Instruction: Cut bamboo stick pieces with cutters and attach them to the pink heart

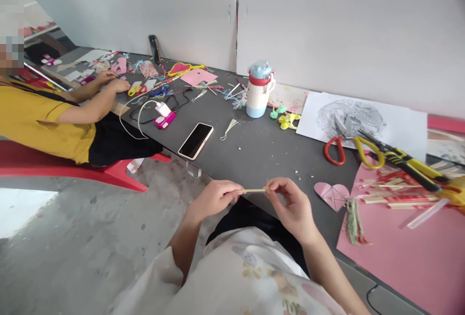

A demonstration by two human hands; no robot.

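A short, thin wooden stick [254,190] is stretched level between my two hands, over the table's front edge. My left hand [218,198] pinches its left end between thumb and fingertips. The right end sits between the thumb and index finger of my right hand [291,208]. To the right of that hand lies a pink paper heart [332,196] with crossed sticks or threads on it. A green tassel [353,223] hangs beside the heart, over the edge of a pink sheet [407,252].
Scissors [339,148], pliers [403,160] and bundled sticks [395,194] lie right, near a dragon drawing [350,116]. A bottle [258,90] and phone [196,141] stand and lie ahead. Leftward, a person in a yellow shirt [47,121] works at the cluttered table.
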